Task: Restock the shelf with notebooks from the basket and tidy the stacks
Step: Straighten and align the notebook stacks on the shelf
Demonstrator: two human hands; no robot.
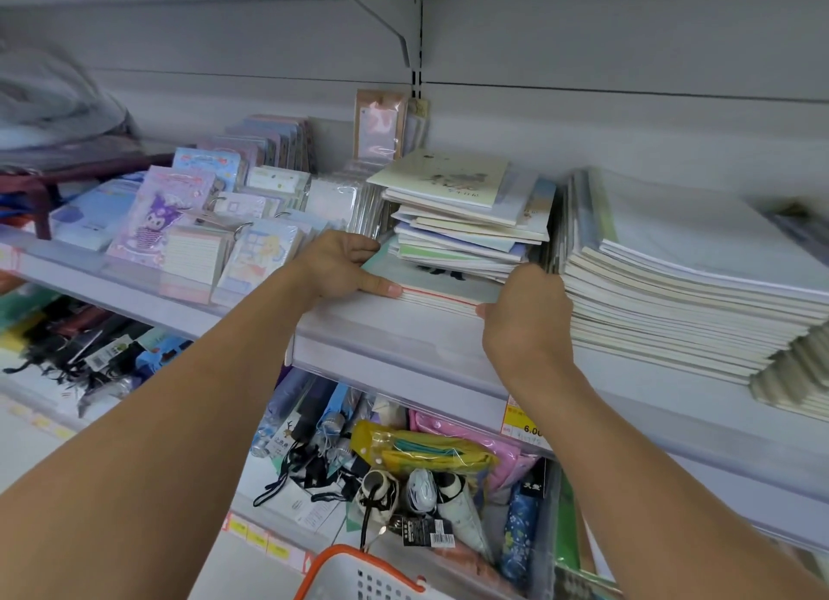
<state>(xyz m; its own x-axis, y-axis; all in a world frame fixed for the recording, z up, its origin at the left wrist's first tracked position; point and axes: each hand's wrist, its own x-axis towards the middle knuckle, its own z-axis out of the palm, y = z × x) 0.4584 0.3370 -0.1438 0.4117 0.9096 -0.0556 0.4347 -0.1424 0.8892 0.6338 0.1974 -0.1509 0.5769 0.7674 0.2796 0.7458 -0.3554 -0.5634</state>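
An uneven stack of thin notebooks (466,222) sits on the white shelf (403,353), its upper books skewed and fanned. My left hand (341,263) grips the left edge of the bottom notebooks, thumb along their front edge. My right hand (525,312) holds the stack's front right corner, fingers curled behind it. A taller, neater pile of larger notebooks (682,285) stands just right of my right hand. The white basket with an orange rim (359,572) shows at the bottom edge; its contents are out of sight.
Small ring-bound notepads and sticker packs (202,222) crowd the shelf to the left. Packaged items (381,124) stand upright behind the stack. Folded umbrellas and pouches (403,465) fill the shelf below. A yellow price tag (522,420) hangs on the shelf edge.
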